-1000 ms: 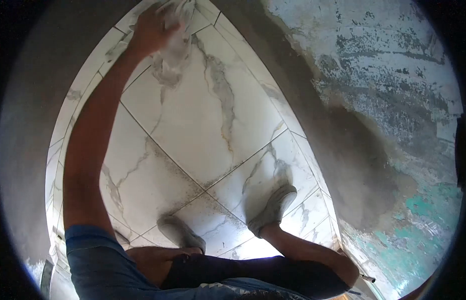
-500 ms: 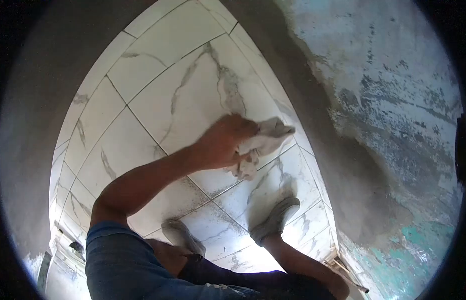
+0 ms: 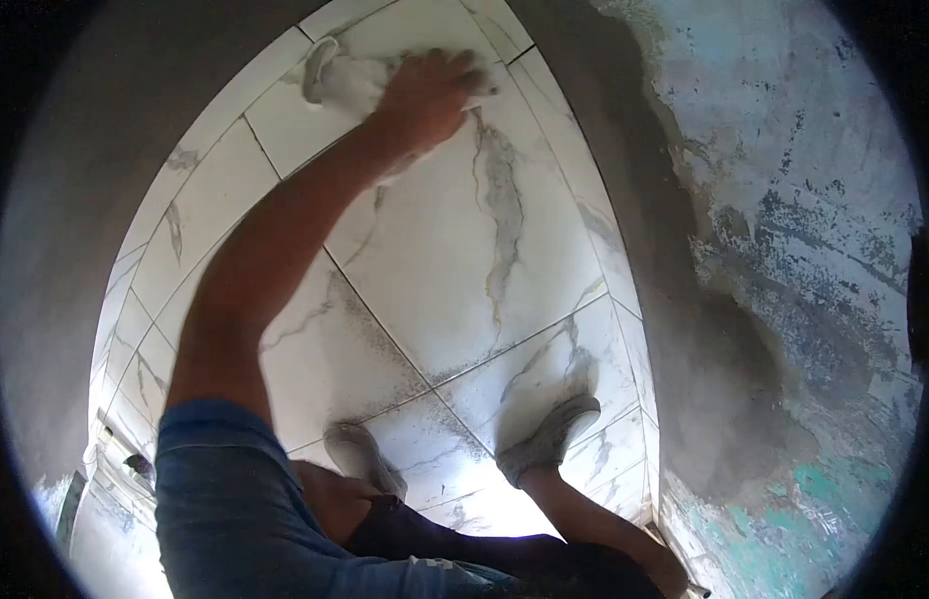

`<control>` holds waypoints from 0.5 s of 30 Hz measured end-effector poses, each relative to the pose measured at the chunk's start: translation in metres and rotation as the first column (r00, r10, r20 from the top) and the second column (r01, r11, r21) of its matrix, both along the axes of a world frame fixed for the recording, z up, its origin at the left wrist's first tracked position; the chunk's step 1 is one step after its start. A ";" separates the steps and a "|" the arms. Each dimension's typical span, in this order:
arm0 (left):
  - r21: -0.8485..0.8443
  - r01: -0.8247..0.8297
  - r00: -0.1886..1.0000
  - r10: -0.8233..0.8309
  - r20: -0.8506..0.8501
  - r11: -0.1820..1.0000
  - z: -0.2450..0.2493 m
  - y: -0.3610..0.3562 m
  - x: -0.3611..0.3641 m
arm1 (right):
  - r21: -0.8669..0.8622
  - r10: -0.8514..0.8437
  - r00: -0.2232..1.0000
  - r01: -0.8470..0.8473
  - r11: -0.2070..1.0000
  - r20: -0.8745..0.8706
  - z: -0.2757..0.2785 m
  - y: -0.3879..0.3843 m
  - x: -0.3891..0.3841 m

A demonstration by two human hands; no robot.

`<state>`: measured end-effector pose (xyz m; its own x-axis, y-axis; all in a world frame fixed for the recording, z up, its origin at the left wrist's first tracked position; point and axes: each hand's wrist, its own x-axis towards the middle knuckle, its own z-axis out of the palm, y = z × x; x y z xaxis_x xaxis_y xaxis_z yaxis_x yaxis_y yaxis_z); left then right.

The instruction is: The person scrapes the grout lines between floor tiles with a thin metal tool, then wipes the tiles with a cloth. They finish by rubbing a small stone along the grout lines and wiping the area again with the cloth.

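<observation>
My left hand is pressed down on a whitish cloth against the far part of the tiled floor. The cloth sticks out to the left of the hand, with a looped fold at its far end; some motion blur softens it. Beneath the wrist a little more of the cloth shows. The floor tiles are white with grey marble veins. Grit lies along the joints nearer my feet. My right hand is out of view.
My two grey shoes stand on the nearer tiles. On the right rises a wall with patchy blue paint and a grey cement band low down. A dark grey surface borders the floor on the left.
My left hand has swept the cloth away from my feet, up and to the left across the tiles. The arm is now stretched further out. My feet stay put.
</observation>
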<state>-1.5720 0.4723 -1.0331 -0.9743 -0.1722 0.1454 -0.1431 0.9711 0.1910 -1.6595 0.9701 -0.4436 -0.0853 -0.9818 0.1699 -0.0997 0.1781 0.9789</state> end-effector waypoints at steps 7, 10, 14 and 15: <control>-0.138 0.050 0.695 0.065 0.716 0.989 0.074 -0.024 0.144 | -0.027 -0.017 1.000 0.017 0.999 -0.019 0.003 0.017 0.003; -0.164 -0.014 0.965 0.056 0.256 0.986 0.079 -0.024 0.122 | -0.042 -0.019 1.000 0.018 0.999 -0.022 0.001 0.018 0.003; -0.141 -0.030 0.987 0.052 0.152 0.990 0.035 -0.002 0.007 | -0.028 0.020 0.999 -0.021 0.999 -0.038 0.002 0.014 0.006; -0.171 -0.020 0.991 0.042 0.126 0.985 0.026 0.000 -0.004 | -0.026 0.024 0.999 -0.026 0.999 -0.040 0.003 0.011 0.008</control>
<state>-1.5762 0.4724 -1.0068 -0.9813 -0.1860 0.0491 -0.1861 0.9825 0.0027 -1.6517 0.9814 -0.4404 -0.0535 -0.9786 0.1986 -0.0659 0.2019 0.9772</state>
